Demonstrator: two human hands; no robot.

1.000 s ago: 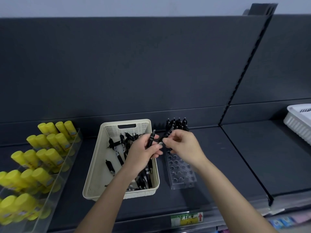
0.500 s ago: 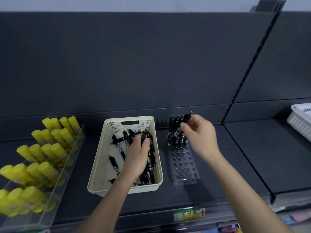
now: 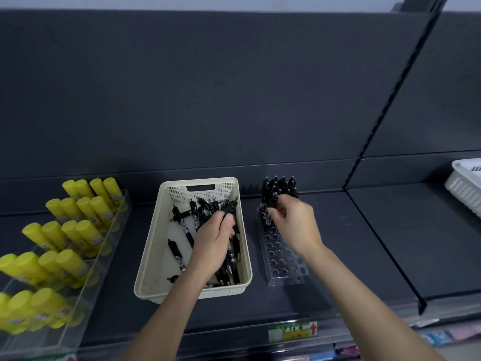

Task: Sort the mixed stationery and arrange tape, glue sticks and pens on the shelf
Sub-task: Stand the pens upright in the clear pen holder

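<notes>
- Pen stage of the sort. My right fingers (image 3: 276, 212) are curled at the back of the rack (image 3: 283, 268), just right of centre. They're pinching what looks like a pen (image 3: 272, 201) among the standing pens (image 3: 280, 185).
- My left fingers (image 3: 221, 222) are clenched round a handful of pens (image 3: 229, 205) inside the basket (image 3: 155, 246) at centre, with more lying loose on its floor.
- How I'd do it well: line the tip up over an open hole and drop it straight down. I'd only let go once it sits upright.
- I'd fill row by row from the back, so my wrist doesn't knock the ones already in.
- I'd fan the left bunch so one pen pokes out for the other side to pluck, all facing the same way. Less fumbling.
- The rack is clear and looks light, so I reckon a hard shove could skid it on the shelf (image 3: 351, 243). Gentle pressure only.
- Glue sticks (image 3: 78, 230) sit in rows in the clear tray (image 3: 115, 225) at left, and that lot looks done. No tape in shot.
- Writing: the price label (image 3: 292, 330) on the shelf edge, bottom centre, is green and yellow with a red arrow. It has handwritten characters I can't make out.
- The glue stick labels are too blurred for a brand, and nothing's legible on the pens.
</notes>
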